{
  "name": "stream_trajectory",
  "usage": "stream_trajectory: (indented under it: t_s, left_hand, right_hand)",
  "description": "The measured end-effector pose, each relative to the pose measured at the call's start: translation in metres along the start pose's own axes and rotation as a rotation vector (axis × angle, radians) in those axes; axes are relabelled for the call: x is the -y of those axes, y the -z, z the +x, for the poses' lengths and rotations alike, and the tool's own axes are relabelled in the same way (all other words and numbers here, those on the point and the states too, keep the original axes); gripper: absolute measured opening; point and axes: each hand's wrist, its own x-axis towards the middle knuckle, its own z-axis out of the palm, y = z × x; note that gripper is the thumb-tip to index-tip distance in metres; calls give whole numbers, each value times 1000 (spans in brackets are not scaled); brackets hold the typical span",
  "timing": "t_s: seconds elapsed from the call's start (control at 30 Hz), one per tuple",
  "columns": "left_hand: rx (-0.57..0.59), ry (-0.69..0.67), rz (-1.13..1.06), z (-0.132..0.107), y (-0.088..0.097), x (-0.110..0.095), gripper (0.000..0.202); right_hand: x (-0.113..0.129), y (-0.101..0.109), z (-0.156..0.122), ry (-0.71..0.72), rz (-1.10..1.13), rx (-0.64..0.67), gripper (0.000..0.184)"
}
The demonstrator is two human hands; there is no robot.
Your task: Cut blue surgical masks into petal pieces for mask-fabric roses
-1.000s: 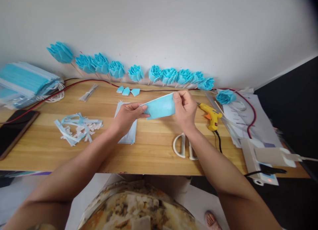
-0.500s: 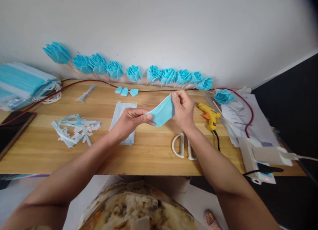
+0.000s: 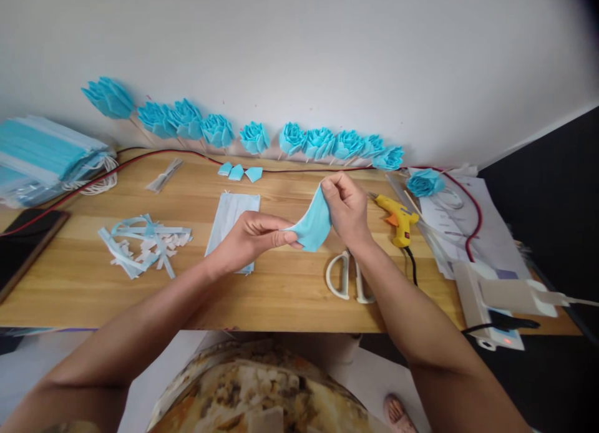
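Note:
A folded piece of light blue mask fabric [image 3: 314, 224] is held in the air between my two hands. My left hand [image 3: 257, 236] pinches its lower left corner between thumb and fingers. The upper right corner is gripped by my right hand [image 3: 345, 205]. Beneath my left hand lies a flat pale blue face mask [image 3: 231, 211], partly covered by it. White-handled scissors [image 3: 337, 276] rest below my right forearm, which hides part of them. Several small folded blue pieces [image 3: 237, 172] lie behind the hands.
Several blue fabric flowers [image 3: 255, 138] on sticks lean along the wall. A yellow glue gun [image 3: 397, 219] lies to the right, near a power strip [image 3: 480, 302] and papers [image 3: 491, 221]. Fabric scraps [image 3: 145, 243], a mask stack [image 3: 44, 155] and a dark phone-like slab [image 3: 30, 243] are on the left.
The blue fabric has bent into a curve and hangs slightly lower. My left hand has shifted a little right and closer to my right hand.

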Motion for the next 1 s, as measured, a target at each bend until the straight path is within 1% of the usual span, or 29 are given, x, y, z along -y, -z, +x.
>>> stream_trajectory:
  t_s: [0.1,0.17,0.27,0.37,0.43,0.5,0.57,0.6,0.63,0.7,0.77,0.83,0.87,0.9,0.97,1.0]
  left_hand:
    - [-49,2,7,1,1,4,26]
    - [-103,26,-2,2,2,9,28]
    - [-166,91,-74,5,4,20,31]
    - [-167,152,-124,9,7,26,36]
    - [-157,152,-78,10,11,25,42]
    - [-213,85,50,10,14,18,52]
    - [-300,-17,199,10,16,8,61]
    - [-321,-60,258,10,16,2,63]
    - [-315,-94,303,10,16,-3,63]
    - [-255,-149,376,14,13,-13,57]
    - [-176,-199,482,20,9,-19,44]
    - [-98,-220,597,28,5,-22,24]
    - [-67,-213,640,32,4,-22,17]
    - [-51,-201,661,35,3,-22,14]
    - [-94,-175,621,39,1,-20,17]
    - [-142,-167,560,40,1,-19,17]
  right_hand:
    - [0,3,2,14,10,-30,40]
    - [1,6,4,71,-33,-93,37]
    - [4,11,6,193,-125,-180,37]
    - [8,14,7,301,-180,-214,36]
    - [11,14,6,356,-211,-224,34]
    - [14,13,3,401,-246,-217,31]
    - [17,11,0,445,-288,-181,28]
    - [19,10,-2,470,-312,-155,27]
    - [19,8,-3,499,-338,-130,26]
    - [20,5,-7,565,-379,-87,24]
    - [20,3,-10,603,-400,-48,25]
    - [21,2,-13,558,-402,11,29]
    - [22,2,-14,504,-388,44,30]
    - [24,2,-15,433,-359,69,30]
    - [26,2,-15,262,-242,97,29]
    - [26,2,-13,172,-156,110,35]
